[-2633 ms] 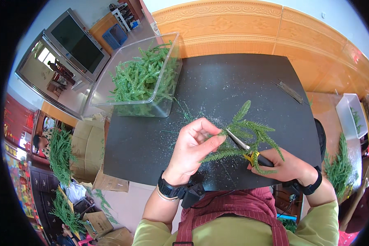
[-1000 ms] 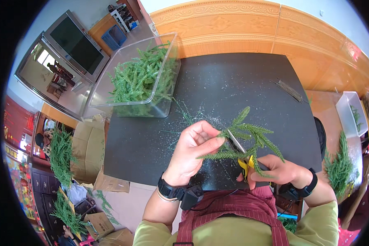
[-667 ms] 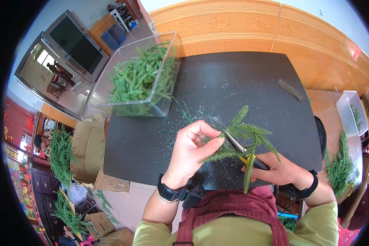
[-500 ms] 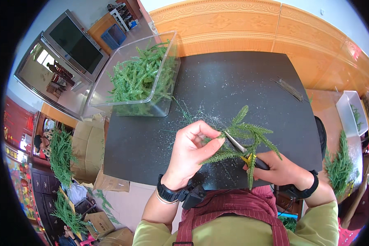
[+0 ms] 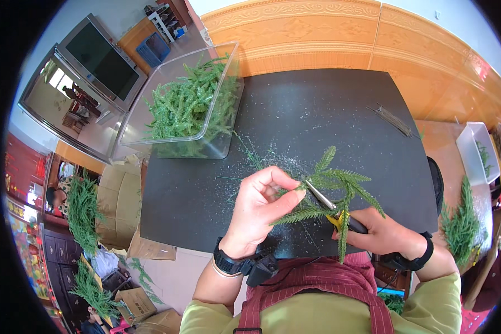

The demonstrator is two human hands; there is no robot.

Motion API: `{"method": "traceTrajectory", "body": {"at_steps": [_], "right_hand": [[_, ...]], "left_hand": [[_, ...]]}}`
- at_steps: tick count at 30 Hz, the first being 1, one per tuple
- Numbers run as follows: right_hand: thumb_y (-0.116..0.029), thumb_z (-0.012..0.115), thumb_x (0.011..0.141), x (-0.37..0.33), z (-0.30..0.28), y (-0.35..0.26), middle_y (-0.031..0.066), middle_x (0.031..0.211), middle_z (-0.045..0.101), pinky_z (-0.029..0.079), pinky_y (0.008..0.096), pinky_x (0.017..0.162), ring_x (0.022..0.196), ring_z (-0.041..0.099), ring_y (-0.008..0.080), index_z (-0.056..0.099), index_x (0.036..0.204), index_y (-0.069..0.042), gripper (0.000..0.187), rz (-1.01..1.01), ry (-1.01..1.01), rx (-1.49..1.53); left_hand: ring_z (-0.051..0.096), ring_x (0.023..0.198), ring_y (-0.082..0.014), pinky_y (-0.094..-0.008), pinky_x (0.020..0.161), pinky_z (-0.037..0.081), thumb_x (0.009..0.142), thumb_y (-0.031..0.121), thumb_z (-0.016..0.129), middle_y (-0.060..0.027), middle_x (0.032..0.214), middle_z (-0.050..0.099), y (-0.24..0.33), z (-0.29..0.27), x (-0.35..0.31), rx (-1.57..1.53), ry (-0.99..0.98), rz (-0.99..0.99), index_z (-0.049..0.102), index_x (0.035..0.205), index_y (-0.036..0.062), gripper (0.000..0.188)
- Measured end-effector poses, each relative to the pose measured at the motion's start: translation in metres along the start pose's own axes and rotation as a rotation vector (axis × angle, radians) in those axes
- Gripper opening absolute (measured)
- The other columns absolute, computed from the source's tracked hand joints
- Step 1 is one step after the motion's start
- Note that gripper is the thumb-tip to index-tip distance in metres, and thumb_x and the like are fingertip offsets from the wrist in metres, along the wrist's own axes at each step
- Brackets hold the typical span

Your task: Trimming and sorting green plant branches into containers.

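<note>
Loose greenery: sprigs (image 5: 83, 214) lie heaped at 9 o'clock off the table beside cardboard boxes (image 5: 119, 209); their lower ends are lost in the dark rim.
Clear bin: a transparent plastic tub (image 5: 206, 147) stands on the table's corner at 11 o'clock, filled with cut green sprigs (image 5: 186, 106).
Table: a black tabletop (image 5: 317, 111) fills the centre, dusted with small green flecks near its middle.
Left hand: the left hand (image 5: 259, 209) rises from 6 o'clock with the wrist bent, fingers curled, thumb and fingertips pinched on the stem of the branch; a dark wristband sits on the forearm.
Branch: a green fir-like branch (image 5: 339, 186) hangs above the table's near edge between both hands, one frond drooping toward 6 o'clock.
Scissors: yellow-handled scissors (image 5: 331, 209) have their blades at the branch's stem; whether the blades are parted is hard to make out.
Right hand: the right hand (image 5: 376, 231) comes in from 5 o'clock, closed round the scissor handles, which it mostly hides.
Wires: a thin bundle of wires (image 5: 392, 119) lies at 2 o'clock on the table.
</note>
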State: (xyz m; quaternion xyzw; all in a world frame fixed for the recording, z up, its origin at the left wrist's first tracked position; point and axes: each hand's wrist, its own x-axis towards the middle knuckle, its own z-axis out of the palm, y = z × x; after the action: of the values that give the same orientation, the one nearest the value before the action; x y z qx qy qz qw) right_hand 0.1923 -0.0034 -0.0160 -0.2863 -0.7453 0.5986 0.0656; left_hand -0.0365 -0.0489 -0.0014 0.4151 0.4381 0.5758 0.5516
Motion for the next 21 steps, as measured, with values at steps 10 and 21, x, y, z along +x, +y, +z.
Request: {"method": "traceTrajectory", "body": {"at_steps": [10, 21], "right_hand": [[-0.014, 0.057, 0.085, 0.001, 0.005, 0.006, 0.0053, 0.075, 0.063, 0.045, 0.0235, 0.063, 0.068, 0.056, 0.0084, 0.059, 0.101, 0.0, 0.021, 0.026, -0.051, 0.113], [-0.023, 0.057, 0.086, 0.006, 0.018, 0.024, 0.0036, 0.079, 0.063, 0.044, 0.0258, 0.067, 0.073, 0.054, 0.0084, 0.057, 0.105, -0.002, 0.028, -0.056, -0.033, 0.363]], "left_hand": [[0.053, 0.071, -0.0037, -0.0159, 0.062, 0.043, 0.077, -0.005, 0.064, -0.0006, 0.08, 0.059, -0.005, 0.001, 0.003, -0.104, -0.012, -0.06, 0.056, 0.082, 0.0043, 0.013], [0.052, 0.069, -0.0037, -0.0164, 0.063, 0.042, 0.078, -0.002, 0.063, 0.0022, 0.08, 0.056, -0.008, 0.002, 0.007, -0.08, -0.005, -0.07, 0.053, 0.086, 0.0053, 0.015]]}}
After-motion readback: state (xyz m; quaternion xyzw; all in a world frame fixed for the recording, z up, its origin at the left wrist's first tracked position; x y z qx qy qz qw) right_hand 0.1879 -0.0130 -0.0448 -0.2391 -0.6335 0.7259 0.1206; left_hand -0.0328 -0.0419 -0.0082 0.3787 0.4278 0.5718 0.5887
